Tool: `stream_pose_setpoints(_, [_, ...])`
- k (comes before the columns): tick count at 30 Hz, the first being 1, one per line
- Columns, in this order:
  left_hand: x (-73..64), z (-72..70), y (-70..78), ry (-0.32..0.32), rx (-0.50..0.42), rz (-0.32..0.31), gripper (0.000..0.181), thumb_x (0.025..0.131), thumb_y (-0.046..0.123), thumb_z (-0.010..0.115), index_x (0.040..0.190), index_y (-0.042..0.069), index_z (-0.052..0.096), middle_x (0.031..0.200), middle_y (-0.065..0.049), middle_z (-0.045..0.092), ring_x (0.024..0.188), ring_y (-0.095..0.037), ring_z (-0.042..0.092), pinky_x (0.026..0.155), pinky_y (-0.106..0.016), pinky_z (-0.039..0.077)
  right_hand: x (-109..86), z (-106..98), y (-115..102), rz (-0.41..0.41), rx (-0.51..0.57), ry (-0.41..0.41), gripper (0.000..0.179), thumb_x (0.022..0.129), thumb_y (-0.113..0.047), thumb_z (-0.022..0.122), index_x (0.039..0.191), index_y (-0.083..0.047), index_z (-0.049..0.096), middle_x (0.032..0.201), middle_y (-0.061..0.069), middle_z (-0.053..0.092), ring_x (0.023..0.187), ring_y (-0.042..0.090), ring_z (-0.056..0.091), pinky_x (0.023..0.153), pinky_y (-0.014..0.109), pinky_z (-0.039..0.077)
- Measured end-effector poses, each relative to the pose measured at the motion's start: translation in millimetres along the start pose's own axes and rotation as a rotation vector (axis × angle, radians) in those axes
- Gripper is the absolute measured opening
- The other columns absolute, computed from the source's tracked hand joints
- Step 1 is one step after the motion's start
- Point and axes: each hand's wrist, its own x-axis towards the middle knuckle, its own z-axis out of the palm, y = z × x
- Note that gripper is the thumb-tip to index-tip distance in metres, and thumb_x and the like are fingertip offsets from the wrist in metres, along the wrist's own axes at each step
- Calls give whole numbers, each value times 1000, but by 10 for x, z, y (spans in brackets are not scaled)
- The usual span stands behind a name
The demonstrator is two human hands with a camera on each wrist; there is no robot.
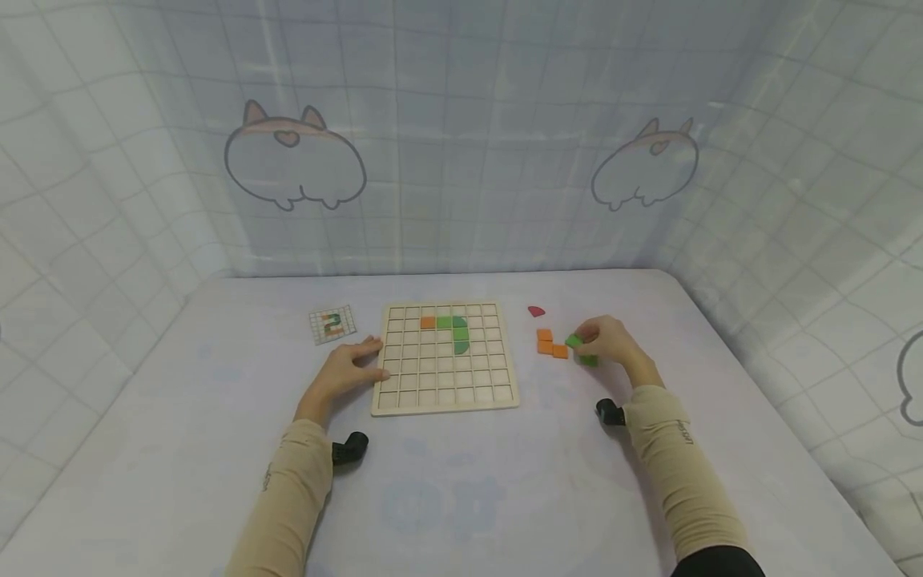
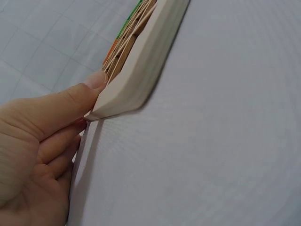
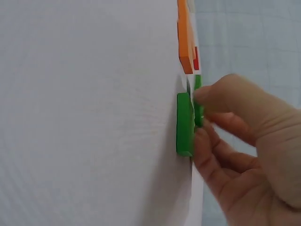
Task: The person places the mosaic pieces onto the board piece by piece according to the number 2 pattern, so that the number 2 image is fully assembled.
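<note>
A light wooden grid board (image 1: 433, 377) lies on the table. One orange tile (image 1: 429, 323), green square tiles (image 1: 444, 322) and darker green rounded tiles (image 1: 461, 347) sit in its upper cells. My left hand (image 1: 344, 373) rests at the board's left edge, thumb and fingers spread along it; the left wrist view shows the thumb (image 2: 91, 84) touching the rim. To the right of the board, my right hand (image 1: 613, 340) pinches a green tile (image 1: 573, 340) between thumb and fingers. Another green tile (image 3: 184, 125) lies on the table right beneath those fingers.
Several orange tiles (image 1: 546, 347) lie between the board and my right hand, with a red rounded piece (image 1: 537, 311) behind them. Left of the board is a small pattern card (image 1: 332, 324) with a coloured figure on a grid. A patterned curtain (image 1: 461, 160) hangs behind the table.
</note>
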Motion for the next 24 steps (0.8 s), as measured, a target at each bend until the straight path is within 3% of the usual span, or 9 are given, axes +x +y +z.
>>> stream_pose_setpoints(11, [-2, 17, -25, 16, -3, 1, 74, 76, 25, 78, 136, -2, 44, 149, -18, 30, 139, -36, 24, 115, -50, 15, 15, 90, -183, -149, 197, 174, 30, 84, -7, 66, 112, 3, 65, 105, 18, 65, 88, 25, 57, 75, 26, 50])
stream_pose_setpoints(17, [-7, 23, -17, 16, -20, 3, 73, 76, 24, 78, 136, -2, 45, 148, -20, 30, 139, -37, 24, 115, -50, 15, 68, 197, -361, -163, 319, 154, 32, 84, -8, 66, 114, 3, 64, 110, 19, 65, 87, 18, 58, 75, 20, 50])
stream_pose_setpoints(24, [-8, 11, 0, 16, -18, -3, 73, 77, 24, 78, 136, -2, 45, 149, -20, 30, 139, -37, 23, 115, -51, 15, 109, 285, -677, -190, 372, 111, 32, 83, -8, 67, 114, 2, 65, 106, 18, 66, 87, 19, 59, 69, 25, 51])
